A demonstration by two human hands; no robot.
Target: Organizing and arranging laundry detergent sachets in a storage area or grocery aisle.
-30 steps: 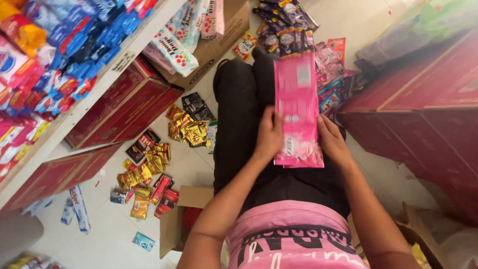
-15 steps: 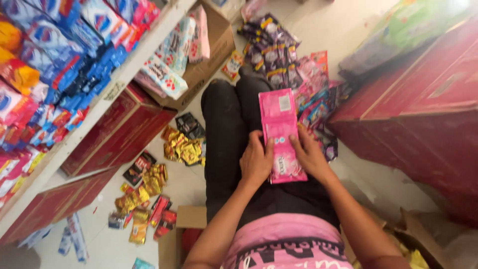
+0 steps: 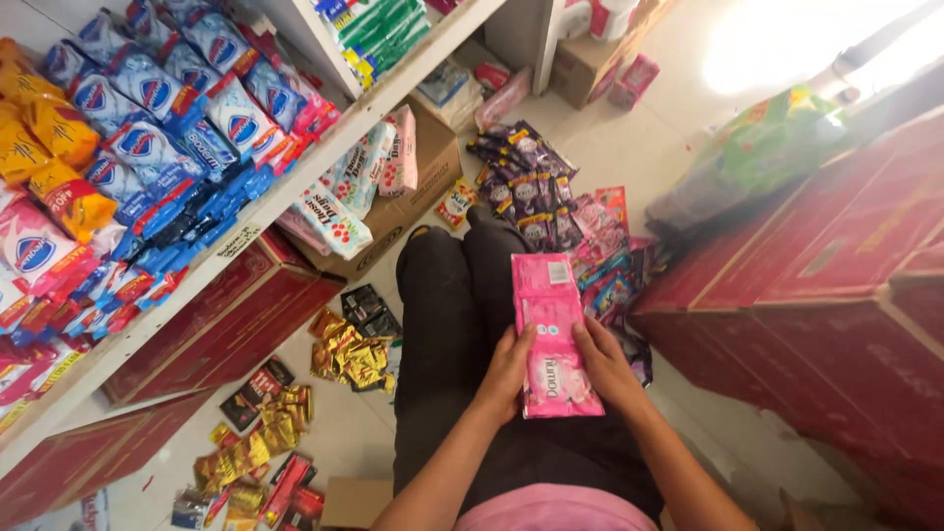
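Note:
I sit on the floor with my legs in black trousers stretched out ahead. A long pink strip of sachets (image 3: pixel 549 324) lies along my right thigh. My left hand (image 3: pixel 509 372) grips its left edge near the lower end. My right hand (image 3: pixel 602 362) holds the right edge opposite. Both hands have fingers curled onto the strip. The strip's far end points toward my feet.
A white shelf (image 3: pixel 295 187) packed with blue and orange packets runs along the left. Red cartons (image 3: pixel 836 295) stand at the right and under the shelf. Gold and dark sachets (image 3: pixel 349 349) lie on the floor left of my legs; purple and pink sachets (image 3: pixel 551 211) lie beyond my feet. An open cardboard box (image 3: pixel 413 197) sits ahead.
The view has tilted up and left, showing more of the shelf. The pink strip now lies lower on my thigh, with both hands still on its edges.

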